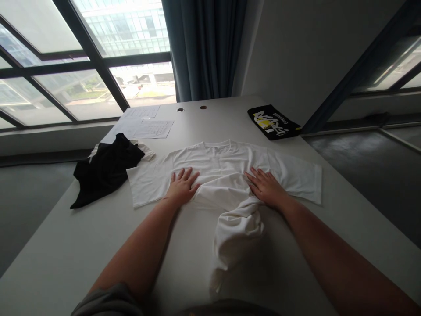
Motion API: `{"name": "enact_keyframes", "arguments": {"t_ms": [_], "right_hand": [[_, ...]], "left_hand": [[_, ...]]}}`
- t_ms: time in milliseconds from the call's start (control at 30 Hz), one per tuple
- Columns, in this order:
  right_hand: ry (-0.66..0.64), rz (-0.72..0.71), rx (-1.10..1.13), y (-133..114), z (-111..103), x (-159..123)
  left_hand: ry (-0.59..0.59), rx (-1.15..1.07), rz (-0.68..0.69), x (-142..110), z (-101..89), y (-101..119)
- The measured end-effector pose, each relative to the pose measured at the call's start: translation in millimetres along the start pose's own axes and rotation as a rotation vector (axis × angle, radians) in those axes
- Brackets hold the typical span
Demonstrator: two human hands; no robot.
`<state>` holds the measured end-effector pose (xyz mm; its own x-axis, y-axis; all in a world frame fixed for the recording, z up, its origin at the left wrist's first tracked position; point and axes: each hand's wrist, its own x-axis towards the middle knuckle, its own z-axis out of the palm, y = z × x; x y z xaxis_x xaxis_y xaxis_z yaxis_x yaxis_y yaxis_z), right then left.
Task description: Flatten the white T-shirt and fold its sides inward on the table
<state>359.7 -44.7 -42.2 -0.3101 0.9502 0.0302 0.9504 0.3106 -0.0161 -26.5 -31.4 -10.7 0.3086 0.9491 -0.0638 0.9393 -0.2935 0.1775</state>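
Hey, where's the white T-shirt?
In the head view, the white T-shirt lies centrally on the table under the left hand and right hand, right of the black cloth.

At mid-frame, the left hand [182, 188] and right hand [266, 188] lie flat on a white shirt [220, 162] across the table [184, 259]; black cloth [105, 171] lies left of centre.

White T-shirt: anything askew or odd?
Yes: the lower part of the white T-shirt is twisted and bunched on the near side, while the sleeves lie spread out. No spill or damage shows.
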Motion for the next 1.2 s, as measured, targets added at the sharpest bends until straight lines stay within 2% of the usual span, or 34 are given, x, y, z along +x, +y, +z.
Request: {"name": "enact_keyframes", "arguments": {"t_ms": [300, 467, 567, 667, 733, 800, 867, 967, 1067, 1200], "right_hand": [[0.026, 0.335, 0.069, 45.3, 8.1, 3.7], [0.031, 0.458, 0.085, 49.4, 5.0, 5.9], [0.101, 0.455, 0.131, 46.7, 2.6, 1.3], [0.323, 0.351, 0.242, 33.9, -6.2, -11.2], [0.483, 0.169, 0.34, 15.1, -16.0, -25.2], [0.546, -0.047, 0.422, -11.2, -25.9, -42.7], [0.478, -0.231, 0.508, -39.5, -32.5, -60.3], [0.313, -0.334, 0.612, -69.7, -34.6, -77.7], [0.243, -0.319, 0.689, -76.0, -32.8, -79.7], [0.264, -0.277, 0.737, -67.2, -34.0, -71.3]], "left_hand": [[-0.022, 0.0, 0.043, 2.2, -1.9, -10.2], [0.009, -0.01, 0.069, 6.5, -2.6, -16.3], [0.103, -0.054, 0.11, 4.3, -5.0, -18.2], [0.26, -0.11, 0.184, -10.5, -9.9, -12.8], [0.357, -0.122, 0.238, -29.4, -12.5, -3.0], [0.382, -0.115, 0.311, -53.0, -12.2, 11.0], [0.314, -0.107, 0.42, -75.2, -8.4, 26.1], [0.244, -0.111, 0.467, -93.4, 0.8, 41.5], [0.26, -0.138, 0.376, -89.1, 7.5, 42.2], [0.273, -0.154, 0.258, -72.0, 8.8, 34.4]]}}
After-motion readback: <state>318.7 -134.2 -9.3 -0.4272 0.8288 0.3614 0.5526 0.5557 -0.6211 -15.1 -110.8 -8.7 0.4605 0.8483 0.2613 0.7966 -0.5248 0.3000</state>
